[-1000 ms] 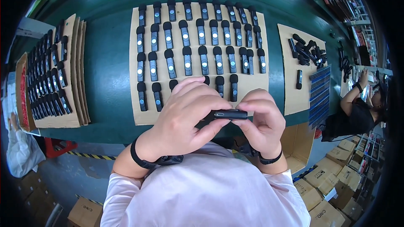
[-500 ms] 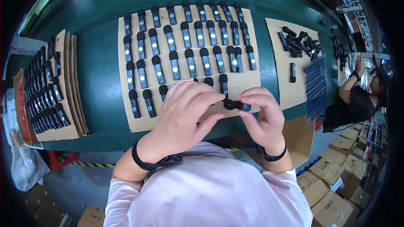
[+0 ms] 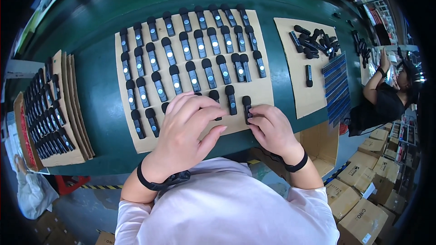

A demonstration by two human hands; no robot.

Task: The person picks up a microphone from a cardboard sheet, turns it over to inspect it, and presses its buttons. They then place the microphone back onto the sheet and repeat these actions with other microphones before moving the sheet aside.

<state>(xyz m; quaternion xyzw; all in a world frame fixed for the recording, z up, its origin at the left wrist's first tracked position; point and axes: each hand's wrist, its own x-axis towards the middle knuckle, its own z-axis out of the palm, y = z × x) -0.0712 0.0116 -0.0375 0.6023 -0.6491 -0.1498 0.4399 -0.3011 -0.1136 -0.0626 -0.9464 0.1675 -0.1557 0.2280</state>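
At the near right corner of a cardboard sheet (image 3: 262,91), my right hand (image 3: 273,129) pinches a small black clip-on microphone (image 3: 246,102) with a foam top. The microphone points away from me, and its lower part is partly covered by my fingers. My left hand (image 3: 184,131) holds nothing; its thumb and fingers are apart over the sheet's near edge, hiding part of the nearest row. Rows of similar microphones (image 3: 194,76) fill the sheet, many with a lit round spot. Two of them lie close together towards the right of the third row.
Right of the sheet, another cardboard sheet (image 3: 302,97) bears a loose heap of microphones (image 3: 313,41) and a single one (image 3: 309,76). A blue perforated panel (image 3: 337,88) overlaps it. Stacked boards with microphones (image 3: 68,109) stand left. A person in black (image 3: 386,100) works at far right.
My right hand has brought the microphone from in front of the sheet onto its near right corner and turned it lengthwise. My left hand is now farther from it. The view has shifted slightly.
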